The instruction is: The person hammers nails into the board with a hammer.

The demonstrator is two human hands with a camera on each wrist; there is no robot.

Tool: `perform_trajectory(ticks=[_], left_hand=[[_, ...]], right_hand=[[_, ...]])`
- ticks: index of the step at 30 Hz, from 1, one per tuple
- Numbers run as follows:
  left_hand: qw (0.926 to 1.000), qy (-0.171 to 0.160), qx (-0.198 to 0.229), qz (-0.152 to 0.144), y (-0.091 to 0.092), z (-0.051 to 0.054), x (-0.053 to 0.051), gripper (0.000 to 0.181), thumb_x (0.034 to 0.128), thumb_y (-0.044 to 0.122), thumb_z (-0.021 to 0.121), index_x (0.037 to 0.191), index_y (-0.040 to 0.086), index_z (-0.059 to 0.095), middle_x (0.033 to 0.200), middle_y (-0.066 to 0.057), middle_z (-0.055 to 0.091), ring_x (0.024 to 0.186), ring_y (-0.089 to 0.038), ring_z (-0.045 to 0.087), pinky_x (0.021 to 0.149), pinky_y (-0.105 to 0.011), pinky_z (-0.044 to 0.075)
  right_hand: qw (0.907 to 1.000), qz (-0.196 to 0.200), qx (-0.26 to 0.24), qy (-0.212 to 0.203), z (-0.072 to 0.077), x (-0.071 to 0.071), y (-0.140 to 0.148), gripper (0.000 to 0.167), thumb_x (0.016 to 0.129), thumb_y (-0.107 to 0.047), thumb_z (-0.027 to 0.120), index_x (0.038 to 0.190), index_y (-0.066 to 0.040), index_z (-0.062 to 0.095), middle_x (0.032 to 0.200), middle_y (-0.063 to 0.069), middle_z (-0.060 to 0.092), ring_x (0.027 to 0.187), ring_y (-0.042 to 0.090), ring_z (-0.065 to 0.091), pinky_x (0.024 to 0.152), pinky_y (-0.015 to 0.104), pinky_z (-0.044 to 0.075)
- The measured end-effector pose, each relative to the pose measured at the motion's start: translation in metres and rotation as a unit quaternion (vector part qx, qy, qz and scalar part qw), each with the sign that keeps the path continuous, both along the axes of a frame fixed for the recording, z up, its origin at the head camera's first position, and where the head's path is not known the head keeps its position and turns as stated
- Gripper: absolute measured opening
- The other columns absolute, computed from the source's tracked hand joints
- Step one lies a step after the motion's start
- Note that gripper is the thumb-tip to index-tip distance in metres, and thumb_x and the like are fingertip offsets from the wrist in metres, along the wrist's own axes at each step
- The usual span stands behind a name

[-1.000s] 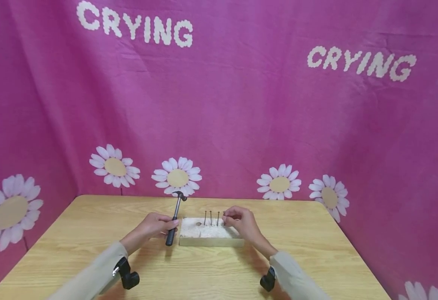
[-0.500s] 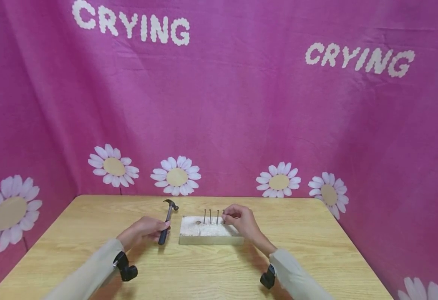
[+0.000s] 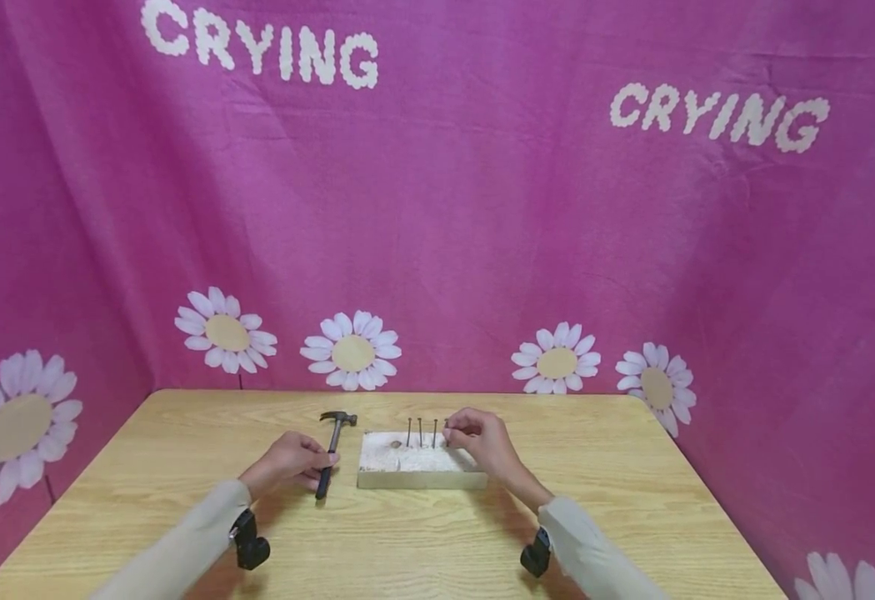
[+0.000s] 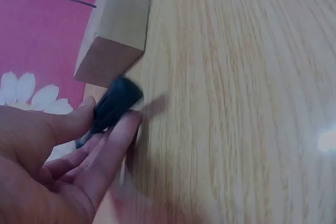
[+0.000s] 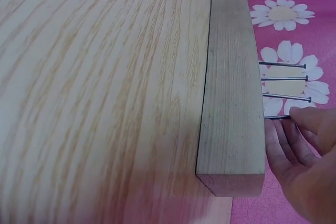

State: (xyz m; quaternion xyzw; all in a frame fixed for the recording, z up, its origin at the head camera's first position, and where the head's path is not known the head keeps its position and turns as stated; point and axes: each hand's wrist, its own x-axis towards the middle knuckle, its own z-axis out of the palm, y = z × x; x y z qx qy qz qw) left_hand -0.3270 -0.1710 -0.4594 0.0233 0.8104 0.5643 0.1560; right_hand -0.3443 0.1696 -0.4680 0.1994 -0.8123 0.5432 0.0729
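Observation:
My left hand (image 3: 295,458) pinches the black handle of a claw hammer (image 3: 323,483) between thumb and fingers, low at the left of a wooden block (image 3: 422,481). Its metal head points toward the back. In the left wrist view, the butt of the handle is close to the table; contact cannot be told. My right hand (image 3: 487,443) pinches the rightmost nail (image 5: 278,117), which stands at the block's upper face. Beside it, 3 more nails (image 3: 420,432) stand upright in a row in the block.
The light wood table (image 3: 422,550) carries the block and ends at a pink curtain (image 3: 452,208) with daisies and lettering. A dark knot (image 3: 396,445) marks the block's top. Black cameras (image 3: 250,542) are strapped to both wrists.
My left hand has moved left, away from the block, and lowered the hammer; its head has turned and dropped toward the table. The right hand keeps its pinch on the nail.

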Motion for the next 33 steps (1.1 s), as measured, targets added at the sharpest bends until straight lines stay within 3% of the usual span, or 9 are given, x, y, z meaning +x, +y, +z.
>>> perform_trajectory(ticks=[7, 12, 18, 21, 25, 27, 33], left_hand=[[0.9976, 0.023, -0.059, 0.028, 0.007, 0.008, 0.002, 0.015, 0.0951, 0.004, 0.074, 0.091, -0.009, 0.068, 0.075, -0.014, 0.071, 0.058, -0.015, 0.067, 0.059, -0.033, 0.062], [0.9905, 0.048, -0.121, 0.045, 0.01, 0.01, 0.004, 0.015, 0.0915, 0.002, 0.077, 0.084, -0.005, 0.066, 0.073, -0.014, 0.069, 0.058, -0.017, 0.068, 0.058, -0.034, 0.062], [0.9855, 0.06, -0.15, 0.052, 0.012, 0.01, 0.005, 0.015, 0.0929, 0.006, 0.076, 0.087, -0.003, 0.066, 0.076, -0.011, 0.067, 0.061, -0.016, 0.065, 0.058, -0.034, 0.062], [0.9784, 0.082, -0.183, 0.048, 0.013, 0.009, 0.007, 0.018, 0.0934, 0.011, 0.077, 0.09, -0.002, 0.065, 0.078, -0.01, 0.066, 0.063, -0.017, 0.063, 0.058, -0.033, 0.06], [0.9587, 0.142, -0.243, 0.038, 0.013, 0.009, 0.007, 0.03, 0.0926, 0.022, 0.079, 0.104, -0.003, 0.067, 0.09, -0.011, 0.068, 0.076, -0.021, 0.064, 0.067, -0.036, 0.055], [0.9519, 0.176, -0.249, 0.029, 0.014, 0.01, 0.007, 0.039, 0.0936, 0.025, 0.079, 0.115, -0.005, 0.067, 0.103, -0.014, 0.07, 0.087, -0.026, 0.067, 0.074, -0.041, 0.054], [0.947, 0.245, -0.208, -0.011, 0.018, 0.021, 0.008, 0.056, 0.0987, 0.028, 0.074, 0.141, -0.005, 0.057, 0.139, -0.025, 0.061, 0.124, -0.045, 0.061, 0.096, -0.057, 0.054]], right_hand=[[0.9999, -0.002, 0.003, 0.014, 0.005, 0.002, -0.001, 0.006, 0.097, 0.002, 0.071, 0.101, 0.007, 0.072, 0.097, 0.024, 0.076, 0.084, 0.025, 0.074, 0.076, 0.026, 0.059], [0.9999, -0.005, -0.001, 0.012, 0.004, 0.0, -0.001, 0.008, 0.097, 0.002, 0.071, 0.101, 0.009, 0.071, 0.096, 0.026, 0.076, 0.084, 0.031, 0.075, 0.075, 0.027, 0.06], [0.9999, -0.012, -0.003, -0.007, 0.002, -0.003, -0.002, 0.006, 0.096, 0.002, 0.071, 0.101, 0.006, 0.072, 0.097, 0.026, 0.076, 0.084, 0.029, 0.075, 0.074, 0.024, 0.059], [0.9999, -0.011, 0.003, -0.005, 0.003, -0.003, -0.002, 0.006, 0.096, 0.002, 0.071, 0.1, 0.006, 0.071, 0.096, 0.025, 0.076, 0.082, 0.028, 0.075, 0.073, 0.023, 0.058], [0.9996, -0.01, 0.027, -0.002, 0.007, -0.003, -0.002, 0.007, 0.095, 0.001, 0.073, 0.1, 0.006, 0.071, 0.096, 0.021, 0.076, 0.082, 0.025, 0.073, 0.072, 0.022, 0.057], [0.9991, -0.009, 0.042, 0.003, 0.01, -0.003, 0.0, 0.008, 0.095, 0.0, 0.074, 0.101, 0.005, 0.071, 0.097, 0.019, 0.077, 0.083, 0.024, 0.073, 0.073, 0.023, 0.057], [0.9958, -0.017, 0.085, 0.028, 0.026, -0.003, 0.007, 0.01, 0.096, -0.007, 0.075, 0.104, -0.001, 0.071, 0.1, 0.012, 0.076, 0.087, 0.021, 0.073, 0.078, 0.028, 0.059]])
